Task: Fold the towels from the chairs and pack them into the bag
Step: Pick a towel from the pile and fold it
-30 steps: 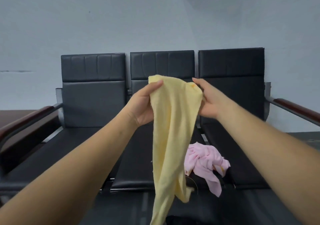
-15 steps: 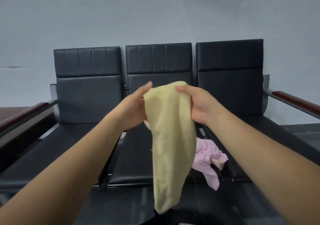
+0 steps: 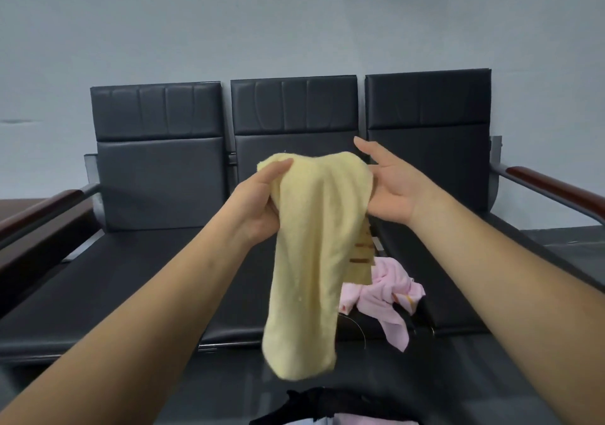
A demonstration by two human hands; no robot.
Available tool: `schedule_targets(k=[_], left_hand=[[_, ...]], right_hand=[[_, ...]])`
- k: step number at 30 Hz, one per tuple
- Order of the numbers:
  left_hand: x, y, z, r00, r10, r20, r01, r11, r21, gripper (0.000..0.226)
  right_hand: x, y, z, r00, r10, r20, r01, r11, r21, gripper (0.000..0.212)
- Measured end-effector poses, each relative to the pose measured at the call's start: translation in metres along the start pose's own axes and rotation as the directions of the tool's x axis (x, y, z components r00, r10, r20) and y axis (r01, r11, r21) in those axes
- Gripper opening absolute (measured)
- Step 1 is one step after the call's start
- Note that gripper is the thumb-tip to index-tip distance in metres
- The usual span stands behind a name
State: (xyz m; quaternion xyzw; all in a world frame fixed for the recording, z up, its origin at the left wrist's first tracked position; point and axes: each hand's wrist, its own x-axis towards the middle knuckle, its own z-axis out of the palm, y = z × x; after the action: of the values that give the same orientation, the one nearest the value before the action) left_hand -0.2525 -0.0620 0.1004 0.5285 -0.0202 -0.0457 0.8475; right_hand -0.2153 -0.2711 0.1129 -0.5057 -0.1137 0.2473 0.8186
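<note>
A yellow towel, folded lengthwise, hangs in the air in front of the middle chair. My left hand grips its top left, thumb over the upper edge. My right hand is beside the towel's top right with fingers straight and spread, palm against the cloth. A crumpled pink towel lies on the front edge of the seats, partly behind the yellow one. The black bag shows at the bottom edge, mostly cut off.
A row of three black chairs stands against a pale wall. Brown-topped armrests stick out at the left and right. A dark strap or object lies by the pink towel.
My right hand has let go of the towel's top and opened flat beside it. The towel is doubled over and shorter than a second ago. The view has tilted down.
</note>
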Motion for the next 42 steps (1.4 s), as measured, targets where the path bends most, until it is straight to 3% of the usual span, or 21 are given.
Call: schedule_targets(k=[3, 6, 9, 12, 14, 18, 21, 27, 32, 37, 42], left_hand=[[0.0, 0.005, -0.001, 1.0, 0.005, -0.001, -0.005, 0.999, -0.047, 0.032], [-0.002, 0.011, -0.016, 1.0, 0.015, 0.027, -0.014, 1.0, -0.009, 0.031], [-0.005, 0.02, -0.039, 0.996, 0.025, 0.081, -0.046, 0.962, 0.269, 0.027], [-0.01, 0.027, -0.054, 0.996, 0.011, 0.092, -0.062, 0.813, 0.579, 0.025], [-0.01, 0.026, -0.059, 0.998, 0.029, 0.058, -0.061, 0.749, 0.659, 0.029], [-0.001, 0.018, -0.062, 0.999, 0.042, 0.01, -0.042, 0.89, 0.455, 0.038], [0.008, 0.014, -0.066, 0.995, 0.057, 0.084, -0.081, 0.945, 0.318, 0.04], [0.041, 0.014, -0.077, 0.987, 0.157, -0.027, -0.13, 0.893, 0.431, 0.02], [0.092, 0.019, -0.091, 0.969, 0.217, -0.123, -0.127, 0.854, 0.504, 0.019], [0.144, 0.037, -0.101, 0.92, 0.332, -0.21, -0.172, 0.82, 0.546, 0.02], [0.169, 0.066, -0.104, 0.879, 0.458, -0.129, -0.306, 0.752, 0.584, 0.028]], right_hand=[[-0.001, 0.013, 0.001, 0.991, 0.065, 0.118, -0.058, 0.997, -0.06, 0.049], [0.001, 0.016, -0.004, 0.996, 0.063, 0.069, -0.055, 0.992, -0.114, 0.038], [0.004, 0.015, -0.008, 1.0, -0.001, -0.027, -0.002, 0.993, -0.12, 0.043], [0.008, 0.018, -0.01, 0.992, -0.01, -0.127, -0.016, 0.979, -0.203, 0.042], [0.01, 0.02, -0.009, 0.99, 0.021, -0.139, -0.048, 0.98, -0.195, 0.041], [0.013, 0.015, -0.007, 0.997, -0.035, -0.074, 0.034, 0.999, -0.007, 0.019], [0.018, 0.007, -0.011, 0.991, -0.09, -0.101, 0.085, 0.995, -0.053, 0.022], [0.052, 0.001, -0.027, 0.932, -0.147, -0.332, 0.033, 0.945, -0.326, 0.03], [0.103, -0.004, -0.027, 0.881, -0.205, -0.426, 0.024, 0.92, -0.392, 0.035], [0.152, -0.023, -0.02, 0.845, -0.314, -0.433, 0.104, 0.891, -0.442, 0.043], [0.171, -0.044, -0.015, 0.825, -0.435, -0.362, 0.257, 0.858, -0.444, 0.048]])
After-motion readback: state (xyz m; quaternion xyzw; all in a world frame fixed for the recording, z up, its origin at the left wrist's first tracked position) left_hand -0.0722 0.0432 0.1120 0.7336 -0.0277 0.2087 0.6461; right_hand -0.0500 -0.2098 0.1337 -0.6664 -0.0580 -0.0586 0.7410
